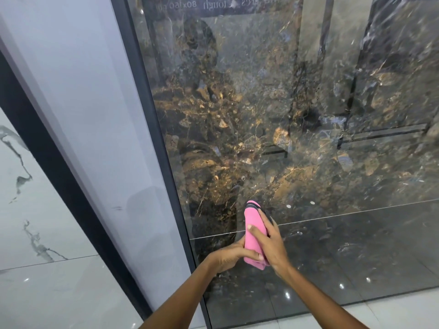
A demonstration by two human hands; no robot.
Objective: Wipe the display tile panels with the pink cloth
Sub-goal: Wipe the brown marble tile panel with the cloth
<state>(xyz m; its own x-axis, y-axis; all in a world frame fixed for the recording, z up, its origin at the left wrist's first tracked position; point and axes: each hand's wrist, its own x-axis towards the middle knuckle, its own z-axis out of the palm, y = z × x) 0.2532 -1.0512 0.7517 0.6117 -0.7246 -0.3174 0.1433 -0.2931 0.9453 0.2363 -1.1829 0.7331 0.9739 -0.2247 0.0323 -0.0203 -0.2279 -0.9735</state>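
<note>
Pink cloth: the pink cloth [254,236] was folded into a narrow upright pad with a dark striped band at its top end, held in front of the lower part of the dark marble panel [297,115], low and a little left of centre in the view.
Right hand: the right hand [268,243] wrapped the cloth from the right side, thumb lying across the pink face and fingers curled behind it, gripping it.
Left hand: the left hand [234,254] came in from the left and clasped the bottom end of the cloth, its fingers bent round the lower edge just under the right thumb.
Contact: whether the cloth touched the panel surface could not be told from this angle.
Dark panel: glossy, black and grey with gold-brown veining, crossed by a thin pale seam [332,217] that ran just behind the hands; its sheen carried a dim reflection of a person and of shelving.
Lettering: a strip of mirrored text [177,5] sat at the panel's top edge.
Frame: a dark metal edge [161,138] bordered the panel on the left.
Neighbouring panels: a plain pale grey panel [95,115] stood beside that edge, and beyond a second dark strip a white marble panel [28,210] with grey veins.
Floor: light tiles [392,314] showed at the lower right.
</note>
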